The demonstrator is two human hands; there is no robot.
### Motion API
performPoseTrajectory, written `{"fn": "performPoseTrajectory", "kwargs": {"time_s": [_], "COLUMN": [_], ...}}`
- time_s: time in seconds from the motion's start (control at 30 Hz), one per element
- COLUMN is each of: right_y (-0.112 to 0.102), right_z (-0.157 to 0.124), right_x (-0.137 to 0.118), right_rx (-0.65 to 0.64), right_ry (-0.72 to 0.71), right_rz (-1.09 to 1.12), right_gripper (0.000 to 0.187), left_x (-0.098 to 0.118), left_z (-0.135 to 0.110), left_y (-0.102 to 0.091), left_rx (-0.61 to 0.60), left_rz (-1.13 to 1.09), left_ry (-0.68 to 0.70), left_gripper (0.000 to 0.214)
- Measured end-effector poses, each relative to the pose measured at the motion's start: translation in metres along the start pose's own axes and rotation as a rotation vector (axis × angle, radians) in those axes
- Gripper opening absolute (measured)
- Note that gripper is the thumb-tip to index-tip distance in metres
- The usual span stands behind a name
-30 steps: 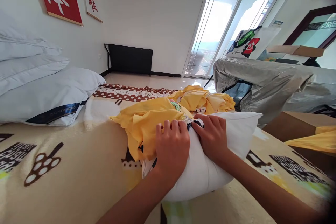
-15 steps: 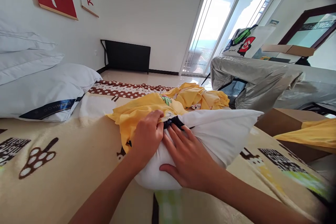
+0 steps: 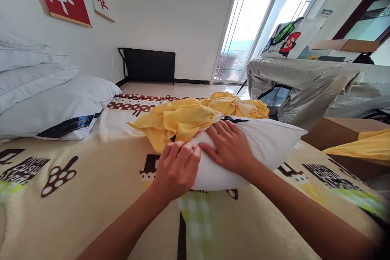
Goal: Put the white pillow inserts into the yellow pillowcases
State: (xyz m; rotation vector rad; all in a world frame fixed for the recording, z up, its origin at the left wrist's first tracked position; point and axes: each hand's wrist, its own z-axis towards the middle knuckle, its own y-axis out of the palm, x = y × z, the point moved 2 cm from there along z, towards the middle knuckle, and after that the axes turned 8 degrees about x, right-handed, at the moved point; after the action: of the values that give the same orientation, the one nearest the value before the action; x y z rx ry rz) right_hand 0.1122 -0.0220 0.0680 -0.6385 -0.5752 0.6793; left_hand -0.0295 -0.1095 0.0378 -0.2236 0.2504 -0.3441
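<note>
The bed [image 3: 91,158] is spread with a cream blanket [image 3: 219,227] printed with brown and green figures. At its middle lies a white pillow [image 3: 268,146], one end under a crumpled yellow cover [image 3: 179,120]. A second yellow heap [image 3: 240,106] lies just behind, and stacked white pillows [image 3: 55,101] lie at the left.

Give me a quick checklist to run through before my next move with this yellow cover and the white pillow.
1. Grip: left hand pinches the yellow cover at its edge: ok.
2. Hold-down: right hand lies flat on the white pillow: ok.
3. Cover lies smooth: not ok, bunched behind the pillow.
4. Pillow end inside the cover: cannot tell, hidden by fabric.
5. Pillow rests on the blanket: ok.
</note>
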Motion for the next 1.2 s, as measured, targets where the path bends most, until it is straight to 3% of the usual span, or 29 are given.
{"fn": "performPoseTrajectory", "kwargs": {"time_s": [0.13, 0.2, 0.33, 0.43, 0.57, 0.7, 0.87, 1.07, 1.2], "right_y": [-0.006, -0.006, -0.006, -0.005, -0.010, -0.019, -0.003, 0.025, 0.033], "right_z": [-0.013, -0.018, -0.026, -0.031, -0.039, -0.061, -0.097, -0.083, -0.062], "right_x": [0.030, 0.033, 0.030, 0.024, 0.000, -0.051, -0.102, -0.091, -0.078], "right_rx": [0.152, 0.276, 0.531, 0.630, 0.573, 0.440, 0.438, 0.372, 0.287], "right_ry": [0.084, 0.064, -0.006, -0.106, -0.295, -0.232, -0.433, -0.467, -0.368], "right_rz": [-0.080, -0.092, -0.086, -0.043, 0.007, -0.008, 0.069, -0.067, -0.060], "right_gripper": [0.037, 0.033, 0.031, 0.022, 0.018, 0.025, 0.024, 0.032, 0.035], "left_x": [0.005, -0.001, -0.023, -0.033, -0.035, -0.036, -0.038, -0.048, -0.050], "left_z": [-0.018, -0.023, -0.027, -0.032, -0.042, -0.052, -0.064, -0.071, -0.064], "left_y": [-0.006, -0.002, 0.011, 0.018, 0.022, 0.027, 0.029, 0.035, 0.035], "left_rx": [0.013, -0.009, -0.123, -0.186, -0.180, -0.230, -0.140, 0.016, 0.040], "left_rz": [-0.140, -0.167, -0.161, -0.099, -0.085, -0.239, -0.329, -0.254, -0.342], "left_ry": [0.090, -0.010, -0.340, -0.391, -0.397, -0.515, -0.628, -0.866, -1.043], "left_gripper": [0.008, 0.010, 0.016, 0.012, 0.013, 0.023, 0.018, 0.012, 0.006]}}
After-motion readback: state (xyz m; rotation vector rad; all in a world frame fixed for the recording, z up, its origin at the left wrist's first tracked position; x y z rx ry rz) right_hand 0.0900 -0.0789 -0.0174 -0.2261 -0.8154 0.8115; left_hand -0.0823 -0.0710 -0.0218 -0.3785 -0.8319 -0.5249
